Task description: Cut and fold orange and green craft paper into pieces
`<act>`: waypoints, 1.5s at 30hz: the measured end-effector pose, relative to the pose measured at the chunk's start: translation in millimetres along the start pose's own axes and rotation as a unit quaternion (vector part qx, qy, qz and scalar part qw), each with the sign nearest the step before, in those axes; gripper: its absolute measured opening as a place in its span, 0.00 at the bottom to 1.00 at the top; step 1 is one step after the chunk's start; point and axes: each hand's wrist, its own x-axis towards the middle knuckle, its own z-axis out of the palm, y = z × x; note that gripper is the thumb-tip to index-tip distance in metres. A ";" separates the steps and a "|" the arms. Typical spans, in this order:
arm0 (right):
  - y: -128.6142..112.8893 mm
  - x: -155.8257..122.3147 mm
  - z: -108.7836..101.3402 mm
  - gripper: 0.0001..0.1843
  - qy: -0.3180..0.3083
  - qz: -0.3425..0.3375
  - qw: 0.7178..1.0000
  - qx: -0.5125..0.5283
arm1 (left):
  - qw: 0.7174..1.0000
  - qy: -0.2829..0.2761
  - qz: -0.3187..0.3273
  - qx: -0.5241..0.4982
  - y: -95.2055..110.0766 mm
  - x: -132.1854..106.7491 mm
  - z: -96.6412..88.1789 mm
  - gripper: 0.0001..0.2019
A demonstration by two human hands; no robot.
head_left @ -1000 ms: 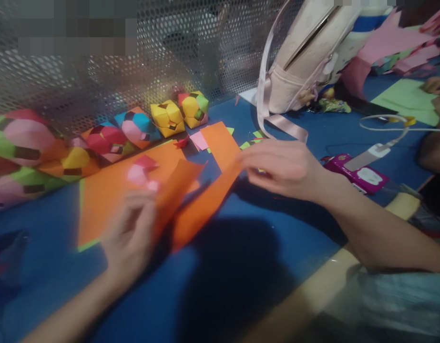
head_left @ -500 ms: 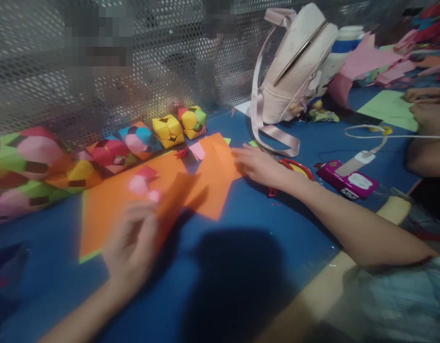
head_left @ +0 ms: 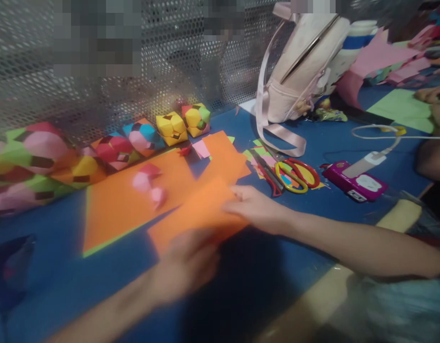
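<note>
An orange sheet of paper (head_left: pixel 201 205) is held raised over the blue table, slightly blurred. My right hand (head_left: pixel 259 207) pinches its right edge between thumb and fingers. At its lower left edge, my left hand (head_left: pixel 187 264) is closed on the paper, though motion smears its fingers. Behind lies a larger orange sheet (head_left: pixel 112 214) with a green edge and small folded pink paper pieces (head_left: pixel 143 181) on it. More orange paper (head_left: pixel 220 147) lies just beyond the held sheet.
Several colourful folded paper balls (head_left: pixel 171 127) line the perforated metal panel (head_left: pixel 151 71). Scissors (head_left: pixel 291 176) rest on paper scraps to the right. Beyond them are a pale backpack (head_left: pixel 294 71) and a purple device (head_left: pixel 355 181) with a white cable. Another person's arm (head_left: pixel 434 147) is far right.
My left hand has moved right to the orange sheet. My right hand has drawn back toward me, bringing paper up, and the scissors now show.
</note>
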 end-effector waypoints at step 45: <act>10.9 23.5 -38.4 0.03 0.203 -0.331 0.878 -0.281 | 0.849 0.082 -0.428 -0.299 -31.3 23.7 13.4 0.18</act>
